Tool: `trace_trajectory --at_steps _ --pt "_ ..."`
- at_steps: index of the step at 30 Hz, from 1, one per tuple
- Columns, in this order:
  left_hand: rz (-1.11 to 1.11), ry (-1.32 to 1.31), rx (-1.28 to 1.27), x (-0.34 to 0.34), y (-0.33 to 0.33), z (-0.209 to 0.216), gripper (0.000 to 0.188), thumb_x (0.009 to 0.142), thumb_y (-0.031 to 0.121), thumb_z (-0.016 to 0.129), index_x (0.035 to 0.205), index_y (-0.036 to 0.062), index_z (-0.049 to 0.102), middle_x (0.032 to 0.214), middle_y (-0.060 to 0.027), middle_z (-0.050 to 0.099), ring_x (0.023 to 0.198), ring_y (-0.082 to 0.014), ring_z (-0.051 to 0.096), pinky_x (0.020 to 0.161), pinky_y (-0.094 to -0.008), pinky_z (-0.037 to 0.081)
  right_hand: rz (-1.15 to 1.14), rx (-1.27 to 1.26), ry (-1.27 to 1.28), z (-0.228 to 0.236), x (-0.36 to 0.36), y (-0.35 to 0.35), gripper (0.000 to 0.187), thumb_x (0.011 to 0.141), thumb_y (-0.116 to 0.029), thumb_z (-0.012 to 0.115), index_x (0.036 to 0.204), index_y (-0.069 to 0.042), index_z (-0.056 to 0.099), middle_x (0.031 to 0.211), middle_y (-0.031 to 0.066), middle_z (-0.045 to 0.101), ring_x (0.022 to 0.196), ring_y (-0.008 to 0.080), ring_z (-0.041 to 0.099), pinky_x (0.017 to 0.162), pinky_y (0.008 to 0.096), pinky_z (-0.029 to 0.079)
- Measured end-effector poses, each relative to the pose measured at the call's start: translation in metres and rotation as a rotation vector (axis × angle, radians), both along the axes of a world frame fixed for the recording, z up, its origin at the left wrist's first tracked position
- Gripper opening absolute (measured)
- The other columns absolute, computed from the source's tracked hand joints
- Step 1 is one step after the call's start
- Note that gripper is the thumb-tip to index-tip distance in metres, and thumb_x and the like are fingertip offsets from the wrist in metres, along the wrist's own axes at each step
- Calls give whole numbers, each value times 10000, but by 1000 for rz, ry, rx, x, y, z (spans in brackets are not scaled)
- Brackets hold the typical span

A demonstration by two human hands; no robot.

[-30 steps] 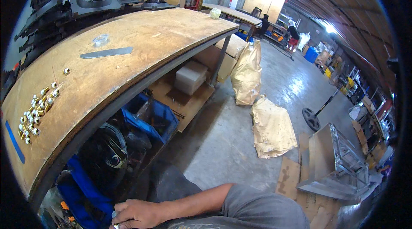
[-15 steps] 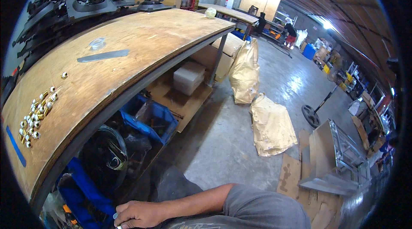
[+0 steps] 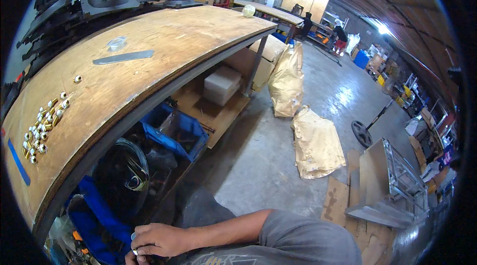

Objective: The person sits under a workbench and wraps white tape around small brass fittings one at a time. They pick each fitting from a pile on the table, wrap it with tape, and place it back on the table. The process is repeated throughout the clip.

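My right hand [image 3: 160, 240] is low in the picture, its forearm coming in from the right. Its fingers are closed in a pinch around something small with a white end [image 3: 135, 252]. A pale blue rounded bit [image 3: 133, 236] shows by the fingertips; its kind is unclear. Below them, at the lower edge, a sliver of what seems to be my left hand [image 3: 130, 258] appears, mostly cut off. On the wooden tabletop [image 3: 164, 31] to the left lie several brass fittings with white ends [image 3: 48, 125], one fitting [image 3: 77, 79] apart from the cluster.
A grey flat strip [image 3: 123, 57], a clear tape roll [image 3: 117, 43] and a blue strip [image 3: 19, 162] lie on the table. Blue bins [image 3: 191, 148] and coiled wire [image 3: 144, 165] sit beneath. Brown sacks [image 3: 318, 145] and a metal frame [image 3: 382, 185] stand on the floor. People work far back.
The view has shifted slightly, so the table sits a little higher and further right. My right hand has risen a little, and a sliver of another hand now shows below it.
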State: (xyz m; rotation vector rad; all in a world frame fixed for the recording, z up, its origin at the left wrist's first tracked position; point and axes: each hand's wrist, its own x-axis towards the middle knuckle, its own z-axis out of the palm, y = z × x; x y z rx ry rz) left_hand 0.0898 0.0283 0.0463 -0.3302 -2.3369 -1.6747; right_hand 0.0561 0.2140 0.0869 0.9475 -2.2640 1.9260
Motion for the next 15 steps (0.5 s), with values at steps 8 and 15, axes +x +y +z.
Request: trace_trajectory --at_steps 8,15 --pt "-248 -466 623 2 8 17 521 898 495 633 1020 -10 594 634 9 481 462 -77 407 398 -232 322 -69 57 70 -2 0 -4 223 901 -215 636 1057 -71 701 946 150 635 891 344 607 765 425 494" --pt "-592 -614 892 1 -10 -1 390 978 390 562 939 2 578 596 -23 460 491 -96 398 464 -262 329 -44 325 106 16 7 5 224 881 -199 670 1084 -111 700 917 90 636 855 285 621 758 388 467"
